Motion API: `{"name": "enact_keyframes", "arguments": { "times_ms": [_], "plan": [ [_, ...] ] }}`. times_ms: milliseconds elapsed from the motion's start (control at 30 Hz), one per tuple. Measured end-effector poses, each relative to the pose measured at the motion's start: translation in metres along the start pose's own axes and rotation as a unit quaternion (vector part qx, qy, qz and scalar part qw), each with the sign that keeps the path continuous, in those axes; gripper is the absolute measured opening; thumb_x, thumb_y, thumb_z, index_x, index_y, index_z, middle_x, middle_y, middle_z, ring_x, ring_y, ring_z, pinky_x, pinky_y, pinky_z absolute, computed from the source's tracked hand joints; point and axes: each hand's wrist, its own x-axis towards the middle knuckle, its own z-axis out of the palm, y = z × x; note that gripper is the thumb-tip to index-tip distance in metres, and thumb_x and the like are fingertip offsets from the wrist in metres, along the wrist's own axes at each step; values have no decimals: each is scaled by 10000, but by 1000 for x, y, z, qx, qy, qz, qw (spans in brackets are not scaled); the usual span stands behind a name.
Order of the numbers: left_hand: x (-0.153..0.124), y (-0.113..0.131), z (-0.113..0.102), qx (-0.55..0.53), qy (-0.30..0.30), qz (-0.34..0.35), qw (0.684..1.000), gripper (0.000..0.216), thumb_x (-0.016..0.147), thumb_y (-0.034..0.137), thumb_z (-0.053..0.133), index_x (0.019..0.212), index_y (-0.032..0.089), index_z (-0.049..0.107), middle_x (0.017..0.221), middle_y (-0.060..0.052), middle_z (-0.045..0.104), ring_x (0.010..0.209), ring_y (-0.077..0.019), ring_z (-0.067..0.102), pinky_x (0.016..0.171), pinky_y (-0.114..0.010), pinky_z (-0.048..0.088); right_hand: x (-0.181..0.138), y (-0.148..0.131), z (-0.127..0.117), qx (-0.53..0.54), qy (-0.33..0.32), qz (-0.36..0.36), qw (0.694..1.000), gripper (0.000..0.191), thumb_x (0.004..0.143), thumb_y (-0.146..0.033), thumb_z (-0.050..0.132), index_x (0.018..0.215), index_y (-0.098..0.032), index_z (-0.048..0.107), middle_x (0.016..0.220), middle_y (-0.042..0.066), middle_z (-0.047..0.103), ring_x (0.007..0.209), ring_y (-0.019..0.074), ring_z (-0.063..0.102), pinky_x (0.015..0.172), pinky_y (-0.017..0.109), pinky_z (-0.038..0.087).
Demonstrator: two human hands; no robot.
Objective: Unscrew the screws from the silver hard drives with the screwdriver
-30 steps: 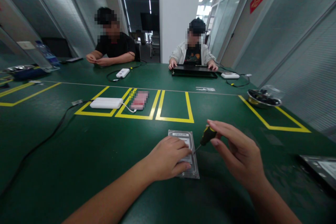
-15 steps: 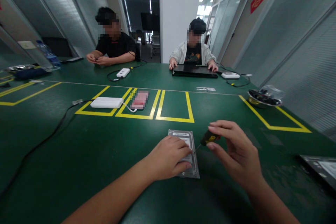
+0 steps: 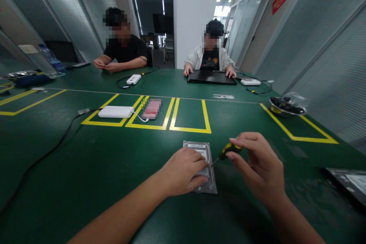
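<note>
A silver hard drive (image 3: 212, 185) lies flat on the green table in front of me. Across its top and side curl the fingers of my left hand (image 3: 184, 171), gripping it against the table and hiding much of its label. Thumb and fingertips of my right hand (image 3: 259, 164) pinch the black and yellow handle of a small screwdriver (image 3: 225, 151). Its thin shaft slants down to the left, the tip at the drive's right edge beside my left fingertips. The exact spot the tip touches is too small to make out.
A dark device (image 3: 343, 188) lies at the right edge. Beyond the drive are yellow tape frames, a white power bank (image 3: 116, 112) cabled to a blurred pink object (image 3: 152, 109), and a metal bowl (image 3: 281, 112) of dark items. Two people sit opposite, one touching a black laptop-like panel (image 3: 211, 77).
The screwdriver handle has turned in my right fingers, showing more yellow, and my grip has shifted slightly. My left hand and the hard drive stay in place.
</note>
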Motion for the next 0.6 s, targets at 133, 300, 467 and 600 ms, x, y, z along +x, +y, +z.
{"name": "enact_keyframes", "arguments": {
  "times_ms": [133,300,467,600],
  "plan": [
    [0,0,1,0,-1,-1,1000,334,916,384,637,1205,219,608,1136,-62,654,1088,-272,588,963,-412,424,-1,0,0,-10,2,2,1000,291,905,-141,653,1176,-246,649,1081,54,611,974,168,603,776,296,499],
    [0,-1,0,-1,-3,0,1000,331,912,377,643,1200,216,611,1136,-66,654,1083,-274,589,966,-414,420,-2,0,1,25,-9,11,1000,366,921,-119,604,1265,-246,606,1205,77,631,1107,212,608,857,337,522],
    [0,0,-1,-5,-2,0,1000,329,913,367,643,1204,216,609,1140,-66,655,1084,-276,590,970,-415,419,-1,0,-1,14,-9,-6,1000,356,905,-134,628,1241,-250,634,1244,75,621,1152,226,590,877,343,540],
    [0,0,0,-6,3,1,1000,330,913,374,644,1201,216,610,1138,-69,654,1085,-277,588,971,-415,417,-2,0,-1,4,-16,-3,1000,374,940,-117,561,1284,-251,621,1273,59,622,1172,219,596,1011,394,503]
  ]
}}
